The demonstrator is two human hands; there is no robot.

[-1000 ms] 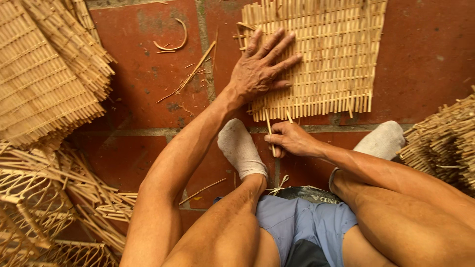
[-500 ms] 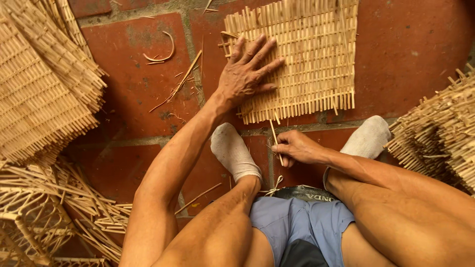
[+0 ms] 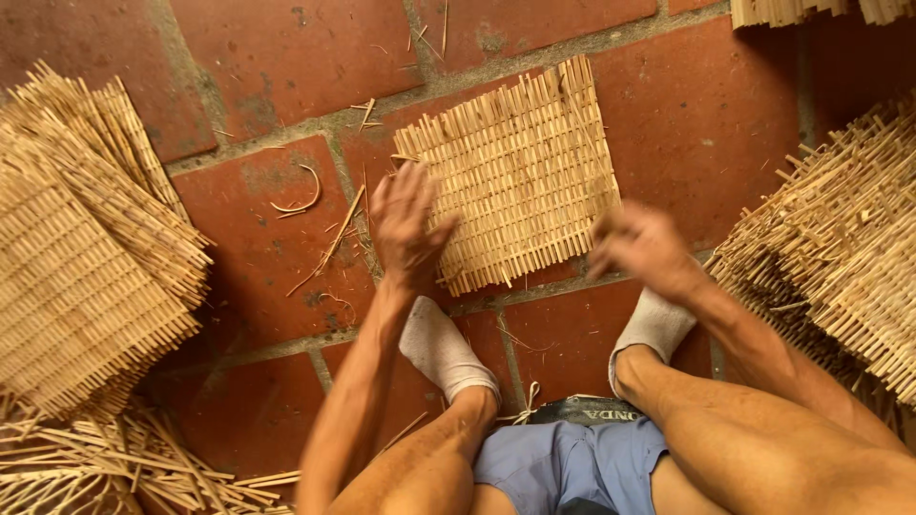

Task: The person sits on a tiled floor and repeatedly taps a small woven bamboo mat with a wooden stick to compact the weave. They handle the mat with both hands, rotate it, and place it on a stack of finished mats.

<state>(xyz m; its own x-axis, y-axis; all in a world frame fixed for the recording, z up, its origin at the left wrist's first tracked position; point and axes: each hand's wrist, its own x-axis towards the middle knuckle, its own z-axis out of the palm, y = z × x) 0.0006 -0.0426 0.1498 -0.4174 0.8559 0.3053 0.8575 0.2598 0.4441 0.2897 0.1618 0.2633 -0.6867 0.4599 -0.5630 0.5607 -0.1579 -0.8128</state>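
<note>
Head view: woven mat [image 3: 520, 181] of pale straw-coloured slats, roughly square, ragged stick ends along every edge, flat on red brick floor [image 3: 258, 238] at twelve o'clock from feet. Left hand [image 3: 405, 224] spread open, touching mat's nine o'clock edge. Right hand [image 3: 644, 243] blurred at four o'clock corner; grip impossible to tell.

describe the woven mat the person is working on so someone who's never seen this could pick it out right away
Start from the red brick floor and find the person's two white-socked feet. Just beyond the toes, between the left hand and the right hand, lies a pale woven mat. It lies flat and alone, whereas the other mats sit in stacks at the sides.
</note>
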